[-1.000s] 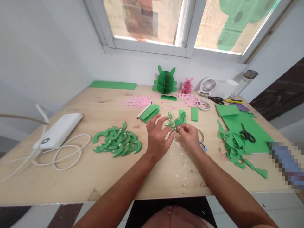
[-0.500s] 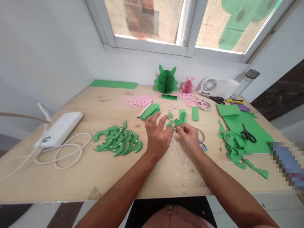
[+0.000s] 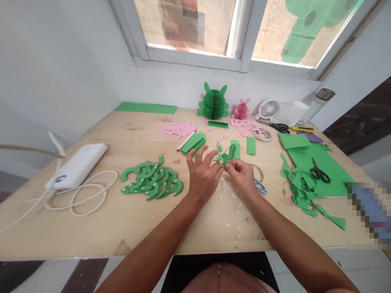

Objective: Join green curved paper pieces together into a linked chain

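A wavy green paper cutout (image 3: 231, 153) stands up between my hands, pinched at its lower end. My left hand (image 3: 203, 175) has its thumb and index finger closed at that end, while its other fingers are raised and spread. My right hand (image 3: 242, 174) grips the same end between thumb and fingertips. Just beyond the fingers, another curved green cutout (image 3: 219, 151) with white spots lies on the table. Left of my left hand is a heap of curved green cutouts (image 3: 152, 181) bearing small white patches. A light-blue tool handle (image 3: 261, 186) shows partly beside my right hand.
White scraps (image 3: 233, 195) dot the wooden table (image 3: 128, 228). Green offcuts (image 3: 302, 189) and black scissors (image 3: 319, 171) lie right, a power bank (image 3: 77, 166) and cable left. Behind are pink cutouts (image 3: 180, 129), a tape roll (image 3: 262, 134), a green honeycomb figure (image 3: 214, 103) and a small fan (image 3: 268, 109).
The green cutout between my fingers has turned and stands more upright, with a thin edge showing on its left. My right hand has shifted very slightly left; my left hand is nearly still.
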`<act>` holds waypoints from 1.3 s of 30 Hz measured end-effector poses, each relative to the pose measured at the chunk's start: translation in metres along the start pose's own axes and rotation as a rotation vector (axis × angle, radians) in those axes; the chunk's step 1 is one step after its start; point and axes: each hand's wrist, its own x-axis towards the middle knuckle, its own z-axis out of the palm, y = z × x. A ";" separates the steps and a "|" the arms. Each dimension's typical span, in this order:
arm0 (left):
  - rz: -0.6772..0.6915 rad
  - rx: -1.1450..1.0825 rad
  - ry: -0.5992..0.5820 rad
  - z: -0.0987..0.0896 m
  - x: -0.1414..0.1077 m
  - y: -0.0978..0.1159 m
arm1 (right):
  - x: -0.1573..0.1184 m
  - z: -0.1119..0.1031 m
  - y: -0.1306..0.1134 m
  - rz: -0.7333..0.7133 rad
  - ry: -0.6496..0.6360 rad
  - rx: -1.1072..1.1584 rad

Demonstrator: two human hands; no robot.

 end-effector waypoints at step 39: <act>-0.294 -0.218 -0.079 0.004 -0.001 -0.004 | -0.004 0.001 -0.002 -0.047 -0.013 -0.015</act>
